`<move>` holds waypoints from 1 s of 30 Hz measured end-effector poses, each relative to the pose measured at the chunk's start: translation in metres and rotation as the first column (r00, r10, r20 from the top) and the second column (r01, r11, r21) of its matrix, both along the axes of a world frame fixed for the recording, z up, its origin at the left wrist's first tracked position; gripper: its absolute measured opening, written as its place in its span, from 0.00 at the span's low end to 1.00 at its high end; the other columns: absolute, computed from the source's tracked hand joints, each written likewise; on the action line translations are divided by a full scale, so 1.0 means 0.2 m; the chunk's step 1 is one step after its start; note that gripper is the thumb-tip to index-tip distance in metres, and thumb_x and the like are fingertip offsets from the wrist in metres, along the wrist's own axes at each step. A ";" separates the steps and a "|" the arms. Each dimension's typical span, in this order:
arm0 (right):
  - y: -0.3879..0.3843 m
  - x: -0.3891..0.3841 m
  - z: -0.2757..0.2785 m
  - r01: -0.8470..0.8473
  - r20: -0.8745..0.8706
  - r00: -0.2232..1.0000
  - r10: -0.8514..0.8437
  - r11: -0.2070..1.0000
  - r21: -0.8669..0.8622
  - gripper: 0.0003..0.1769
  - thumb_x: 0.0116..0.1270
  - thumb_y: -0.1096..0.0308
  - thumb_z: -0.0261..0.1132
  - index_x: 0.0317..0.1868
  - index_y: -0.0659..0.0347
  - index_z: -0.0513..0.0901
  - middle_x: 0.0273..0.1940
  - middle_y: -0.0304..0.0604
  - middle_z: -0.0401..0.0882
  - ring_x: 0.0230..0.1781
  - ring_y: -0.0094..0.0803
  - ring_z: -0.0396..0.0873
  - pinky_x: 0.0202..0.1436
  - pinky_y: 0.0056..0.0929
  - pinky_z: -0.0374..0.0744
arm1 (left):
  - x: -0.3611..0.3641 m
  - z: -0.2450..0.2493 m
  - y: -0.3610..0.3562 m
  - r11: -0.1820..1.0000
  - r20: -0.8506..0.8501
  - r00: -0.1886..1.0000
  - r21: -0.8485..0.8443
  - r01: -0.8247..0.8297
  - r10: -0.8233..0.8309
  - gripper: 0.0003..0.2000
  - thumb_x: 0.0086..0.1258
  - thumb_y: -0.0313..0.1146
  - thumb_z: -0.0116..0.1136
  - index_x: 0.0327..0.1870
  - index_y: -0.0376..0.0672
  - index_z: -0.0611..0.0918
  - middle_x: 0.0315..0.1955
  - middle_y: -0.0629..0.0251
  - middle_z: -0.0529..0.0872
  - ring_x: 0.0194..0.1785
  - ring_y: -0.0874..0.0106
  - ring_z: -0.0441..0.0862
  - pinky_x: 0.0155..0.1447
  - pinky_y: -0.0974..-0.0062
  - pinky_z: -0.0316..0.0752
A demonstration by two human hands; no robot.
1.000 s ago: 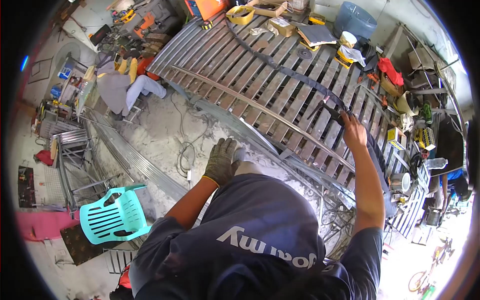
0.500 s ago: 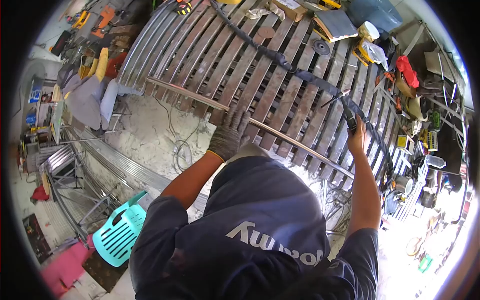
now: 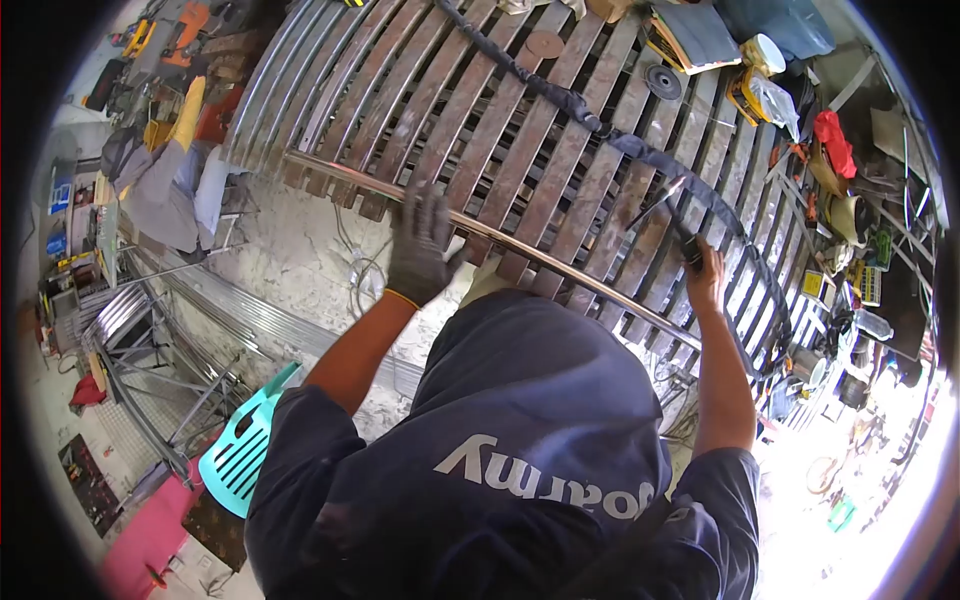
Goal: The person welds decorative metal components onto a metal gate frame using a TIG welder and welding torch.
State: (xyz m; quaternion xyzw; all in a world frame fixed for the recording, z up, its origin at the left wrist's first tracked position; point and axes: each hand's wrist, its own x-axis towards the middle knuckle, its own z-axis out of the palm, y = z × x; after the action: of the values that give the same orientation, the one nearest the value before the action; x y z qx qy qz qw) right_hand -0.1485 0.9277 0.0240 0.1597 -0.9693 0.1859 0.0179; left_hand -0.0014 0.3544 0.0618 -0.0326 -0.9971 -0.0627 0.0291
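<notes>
A long shiny metal tube (image 3: 560, 267) lies across the near ends of a slatted metal bench (image 3: 520, 150). My left hand (image 3: 422, 245), in a dark grey glove, rests on the tube left of centre, its fingers stretched over it. My bare right hand (image 3: 706, 280) is wrapped round the dark handle of a welding torch (image 3: 690, 238) above the right part of the bench. The torch tip points up and left, apart from the tube. A thick black cable (image 3: 560, 97) runs over the slats, down the right side.
At the left, a person in grey (image 3: 165, 195) is beside the bench. A turquoise plastic chair (image 3: 240, 450) stands lower left, near long metal profiles (image 3: 215, 310). A grinding disc (image 3: 663, 82), a book (image 3: 697, 38) and a red cloth (image 3: 833, 143) lie at the upper right.
My left hand has moved left along the tube, with its fingers pointing more upward. My right hand and the torch have shifted slightly down and left. The view has shifted a little.
</notes>
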 end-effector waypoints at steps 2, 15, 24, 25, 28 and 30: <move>-0.03 0.04 0.02 -0.092 0.048 0.995 0.092 0.996 -0.006 0.43 0.60 0.78 0.83 0.77 0.53 0.80 0.59 0.49 0.87 0.61 0.54 0.83 0.69 0.52 0.78 | 0.05 -0.06 0.19 0.996 -0.011 0.996 0.018 0.086 -0.086 0.47 0.82 0.66 0.56 0.87 0.30 0.67 0.91 0.45 0.57 0.94 0.35 0.41 0.93 0.31 0.36; -0.10 0.07 0.27 -0.200 0.025 0.980 0.199 0.966 0.163 0.41 0.62 0.63 0.85 0.76 0.54 0.81 0.62 0.48 0.82 0.67 0.51 0.79 0.71 0.53 0.76 | 0.05 -0.04 0.24 0.997 -0.016 1.000 -0.078 0.015 -0.016 0.36 0.86 0.55 0.52 0.89 0.46 0.69 0.91 0.55 0.63 0.94 0.46 0.53 0.92 0.30 0.39; -0.10 0.46 0.60 -0.369 0.327 0.883 0.337 0.929 0.038 0.22 0.63 0.63 0.85 0.54 0.58 0.88 0.50 0.45 0.86 0.61 0.48 0.83 0.67 0.50 0.77 | -0.12 0.15 -0.12 0.989 -0.057 0.998 -0.141 -0.035 0.028 0.24 0.78 0.39 0.65 0.75 0.56 0.85 0.77 0.66 0.78 0.87 0.53 0.65 0.91 0.32 0.50; -0.07 0.47 0.57 -0.347 0.338 0.887 0.314 0.937 0.041 0.22 0.62 0.64 0.85 0.54 0.57 0.88 0.50 0.45 0.86 0.60 0.48 0.83 0.67 0.50 0.77 | -0.13 0.18 -0.12 0.987 -0.027 0.999 -0.159 0.012 -0.016 0.22 0.78 0.39 0.65 0.72 0.55 0.86 0.76 0.67 0.79 0.87 0.55 0.65 0.91 0.31 0.49; -0.04 0.49 0.54 -0.319 0.310 0.905 0.291 0.947 0.043 0.23 0.60 0.68 0.85 0.54 0.57 0.88 0.49 0.46 0.85 0.58 0.48 0.84 0.66 0.50 0.77 | -0.16 0.16 -0.12 0.965 -0.009 0.989 -0.218 0.144 -0.150 0.19 0.76 0.38 0.64 0.66 0.53 0.88 0.71 0.67 0.82 0.86 0.57 0.67 0.91 0.30 0.49; -0.05 0.50 0.56 -0.318 0.277 0.915 0.293 0.947 0.052 0.23 0.59 0.69 0.84 0.55 0.58 0.88 0.49 0.46 0.85 0.58 0.48 0.84 0.66 0.49 0.77 | -0.17 0.17 -0.10 0.956 -0.001 0.979 -0.215 0.200 -0.205 0.18 0.75 0.36 0.64 0.64 0.53 0.89 0.68 0.67 0.84 0.85 0.57 0.69 0.91 0.30 0.49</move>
State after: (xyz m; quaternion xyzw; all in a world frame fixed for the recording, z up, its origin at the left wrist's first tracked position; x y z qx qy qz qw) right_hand -0.0493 0.9170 0.1360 0.2837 -0.9338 0.1594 -0.1489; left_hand -0.0353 0.3341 0.0958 -0.1381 -0.9890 0.0427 0.0306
